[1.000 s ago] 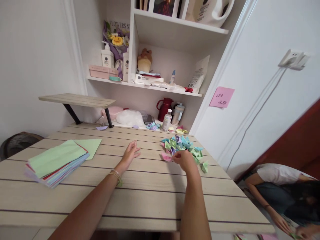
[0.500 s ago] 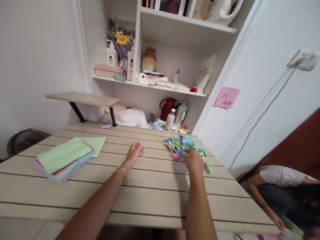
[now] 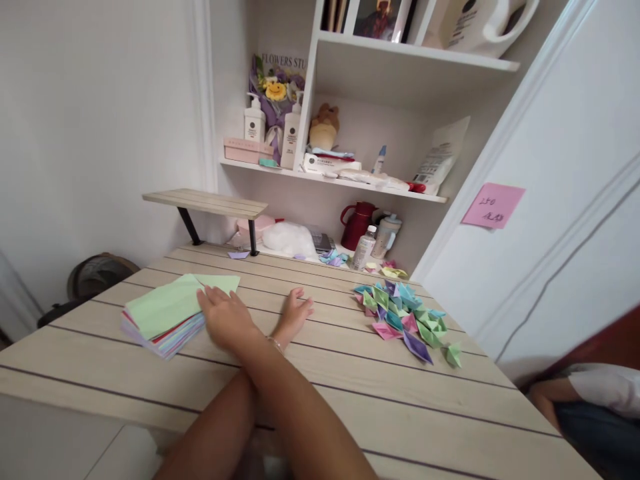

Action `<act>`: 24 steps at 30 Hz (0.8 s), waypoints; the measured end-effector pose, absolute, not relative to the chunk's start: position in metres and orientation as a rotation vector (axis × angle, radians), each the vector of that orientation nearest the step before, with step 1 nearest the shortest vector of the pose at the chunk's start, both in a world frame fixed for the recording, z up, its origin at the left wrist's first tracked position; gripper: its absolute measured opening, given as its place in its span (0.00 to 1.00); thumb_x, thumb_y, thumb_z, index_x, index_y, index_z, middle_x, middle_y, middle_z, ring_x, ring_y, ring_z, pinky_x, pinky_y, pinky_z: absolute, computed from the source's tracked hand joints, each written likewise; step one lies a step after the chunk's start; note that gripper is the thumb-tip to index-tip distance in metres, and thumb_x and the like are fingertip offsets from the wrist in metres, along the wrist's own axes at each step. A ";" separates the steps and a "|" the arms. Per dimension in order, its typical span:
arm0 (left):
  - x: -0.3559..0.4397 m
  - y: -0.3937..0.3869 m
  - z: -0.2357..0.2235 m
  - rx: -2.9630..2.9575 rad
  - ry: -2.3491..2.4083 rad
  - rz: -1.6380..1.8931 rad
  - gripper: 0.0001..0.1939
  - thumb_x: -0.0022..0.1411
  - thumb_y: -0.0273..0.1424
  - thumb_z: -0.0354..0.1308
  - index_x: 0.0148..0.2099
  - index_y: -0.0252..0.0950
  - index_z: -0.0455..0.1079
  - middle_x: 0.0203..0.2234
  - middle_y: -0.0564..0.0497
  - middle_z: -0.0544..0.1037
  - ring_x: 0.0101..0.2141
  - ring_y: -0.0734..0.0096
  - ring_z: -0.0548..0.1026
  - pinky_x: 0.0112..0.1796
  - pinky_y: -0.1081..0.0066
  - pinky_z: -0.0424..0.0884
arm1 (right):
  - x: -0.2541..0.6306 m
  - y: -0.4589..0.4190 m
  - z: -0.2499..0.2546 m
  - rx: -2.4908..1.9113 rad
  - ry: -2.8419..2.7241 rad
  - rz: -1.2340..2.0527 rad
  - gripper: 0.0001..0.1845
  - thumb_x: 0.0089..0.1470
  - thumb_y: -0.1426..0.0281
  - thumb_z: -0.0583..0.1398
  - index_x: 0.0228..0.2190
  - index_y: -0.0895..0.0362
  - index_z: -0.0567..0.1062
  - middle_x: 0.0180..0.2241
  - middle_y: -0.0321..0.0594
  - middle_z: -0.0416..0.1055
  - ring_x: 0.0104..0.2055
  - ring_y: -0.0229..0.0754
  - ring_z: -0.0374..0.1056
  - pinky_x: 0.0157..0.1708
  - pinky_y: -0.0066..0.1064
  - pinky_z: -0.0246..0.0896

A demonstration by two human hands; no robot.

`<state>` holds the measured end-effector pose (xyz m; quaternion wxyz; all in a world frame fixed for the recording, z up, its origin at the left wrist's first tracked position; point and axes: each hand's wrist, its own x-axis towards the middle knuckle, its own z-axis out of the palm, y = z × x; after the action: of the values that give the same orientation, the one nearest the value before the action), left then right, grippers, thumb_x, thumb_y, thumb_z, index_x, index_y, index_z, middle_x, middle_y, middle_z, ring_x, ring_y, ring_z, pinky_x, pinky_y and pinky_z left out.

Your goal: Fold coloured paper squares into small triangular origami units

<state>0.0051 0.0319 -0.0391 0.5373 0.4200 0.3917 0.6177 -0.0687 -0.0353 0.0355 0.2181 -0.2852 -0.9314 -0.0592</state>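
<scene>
My arms are crossed over the wooden table (image 3: 350, 380). My right hand (image 3: 225, 319) reaches across to the left and lies flat on the right edge of a stack of coloured paper sheets (image 3: 165, 317), fingers stretched toward the green top sheet. My left hand (image 3: 295, 313), a bracelet on its wrist, rests flat on the table just right of it, fingers apart and holding nothing. A pile of small folded paper pieces (image 3: 405, 319) in blue, green, pink and purple lies further right, away from both hands.
A small raised shelf (image 3: 205, 202) stands at the table's back left. Behind it are a red jug (image 3: 356, 225), bottles and more folded papers. White wall shelves (image 3: 330, 179) hold bottles and a toy. A pink note (image 3: 493, 205) sticks on the wall. Another person (image 3: 595, 407) crouches at lower right.
My right hand left the folded pile and swung left across my left arm onto the paper stack. A pink folded piece stays by the pile. The view turned left.
</scene>
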 end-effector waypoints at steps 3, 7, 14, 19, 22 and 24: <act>0.004 0.031 -0.036 0.947 0.900 1.444 0.24 0.49 0.29 0.62 0.48 0.35 0.61 0.53 0.37 0.58 0.39 0.66 0.72 0.38 0.65 0.72 | -0.090 -0.024 0.029 -0.707 -2.658 -0.185 0.25 0.57 0.78 0.45 0.56 0.58 0.49 0.56 0.45 0.57 0.58 0.41 0.50 0.52 0.42 0.49; 0.004 0.027 -0.033 0.949 0.904 1.444 0.22 0.50 0.28 0.60 0.48 0.35 0.61 0.52 0.37 0.59 0.38 0.68 0.72 0.38 0.65 0.72 | -0.095 -0.013 0.027 -0.603 -2.837 -0.334 0.13 0.56 0.77 0.49 0.43 0.60 0.66 0.41 0.43 0.72 0.45 0.43 0.65 0.46 0.40 0.55; 0.005 0.026 -0.034 1.022 0.927 1.434 0.20 0.50 0.29 0.60 0.47 0.34 0.63 0.51 0.37 0.61 0.38 0.67 0.72 0.37 0.66 0.72 | -0.096 -0.014 0.034 -0.700 -2.841 -0.409 0.07 0.54 0.76 0.53 0.29 0.61 0.72 0.32 0.46 0.74 0.35 0.43 0.69 0.33 0.33 0.60; 0.004 0.026 -0.034 1.042 0.924 1.427 0.18 0.49 0.29 0.61 0.44 0.34 0.65 0.51 0.39 0.62 0.38 0.68 0.72 0.36 0.68 0.72 | -0.090 -0.014 0.037 -0.807 -2.795 -0.369 0.09 0.54 0.75 0.53 0.29 0.59 0.73 0.33 0.45 0.73 0.35 0.43 0.67 0.32 0.34 0.59; 0.004 0.026 -0.034 1.049 0.930 1.419 0.18 0.49 0.28 0.60 0.44 0.35 0.66 0.50 0.39 0.63 0.37 0.68 0.73 0.36 0.68 0.72 | -0.087 -0.015 0.038 -0.802 -2.742 -0.388 0.11 0.55 0.76 0.52 0.29 0.59 0.73 0.36 0.45 0.72 0.39 0.45 0.64 0.36 0.38 0.57; 0.005 0.026 -0.033 1.025 0.918 1.423 0.18 0.50 0.29 0.59 0.45 0.35 0.65 0.50 0.39 0.63 0.36 0.69 0.73 0.36 0.68 0.71 | -0.083 -0.017 0.039 -0.810 -2.683 -0.399 0.12 0.55 0.76 0.51 0.30 0.59 0.74 0.43 0.45 0.69 0.44 0.47 0.60 0.38 0.39 0.56</act>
<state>0.0049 0.0261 -0.0330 0.5488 0.4330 0.3877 0.6009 -0.0831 -0.0170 0.0395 0.1550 -0.2827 -0.9363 -0.1391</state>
